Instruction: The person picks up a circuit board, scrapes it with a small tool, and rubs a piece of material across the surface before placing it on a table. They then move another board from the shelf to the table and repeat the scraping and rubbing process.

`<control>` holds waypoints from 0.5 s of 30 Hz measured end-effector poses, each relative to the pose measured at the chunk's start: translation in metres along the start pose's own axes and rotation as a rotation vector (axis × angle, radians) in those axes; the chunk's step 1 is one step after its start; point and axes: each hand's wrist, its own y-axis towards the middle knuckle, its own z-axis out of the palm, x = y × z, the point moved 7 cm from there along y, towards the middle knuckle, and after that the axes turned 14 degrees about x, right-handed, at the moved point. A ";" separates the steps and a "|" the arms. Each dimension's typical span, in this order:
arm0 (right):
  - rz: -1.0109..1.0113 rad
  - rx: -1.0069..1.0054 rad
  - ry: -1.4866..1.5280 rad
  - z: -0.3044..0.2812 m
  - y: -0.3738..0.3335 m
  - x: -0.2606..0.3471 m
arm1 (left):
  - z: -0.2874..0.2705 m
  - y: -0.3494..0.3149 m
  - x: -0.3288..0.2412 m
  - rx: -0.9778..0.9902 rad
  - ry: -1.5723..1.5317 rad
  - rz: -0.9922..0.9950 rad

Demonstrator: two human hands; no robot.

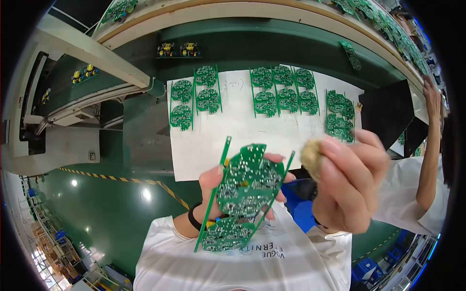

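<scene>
1. While the left hand [210, 178] grasps the green circuit-board panel [250, 182] from behind, its thumb against the left rail and its fingers reaching round the right one, the panel stands tilted in the air over the near edge of the white sheet [208, 153], its silver solder points facing up to the wearer.

2. The right hand [347, 186], slightly blurred, pinches a tan, spongy-looking lump [311, 157] between thumb and fingers, raised over the near right part of the white sheet and just beside the panel; whether the two touch is hard to tell.

3. Nearer than the white sheet are the wearer's white shirt [167, 252] and a black wristband [195, 217] on the left wrist.

4. On the white sheet, similar green panels lie in three groups: left [208, 89], middle [286, 89] and right [336, 114].

5. Right of the white sheet are a black board [391, 114] and a co-worker's bare arm [429, 145]; left of it stands a pale machine frame [63, 119].

6. Beyond the white sheet runs a dark conveyor belt [272, 43], carrying boards with yellow components [178, 50] and one green board [350, 56].

7. Farthest from the white sheet, a shelf [233, 12] holds more green boards [378, 22] at its right.
</scene>
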 end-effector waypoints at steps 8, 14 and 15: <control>-0.076 0.601 0.171 0.055 -0.016 -0.027 | -0.013 -0.004 0.005 -0.053 -0.005 -0.078; 0.149 0.307 0.602 0.024 -0.003 -0.048 | -0.005 0.000 0.003 -0.016 -0.059 0.012; -0.055 0.361 0.341 0.023 0.000 -0.033 | -0.003 -0.003 0.003 -0.073 -0.028 0.004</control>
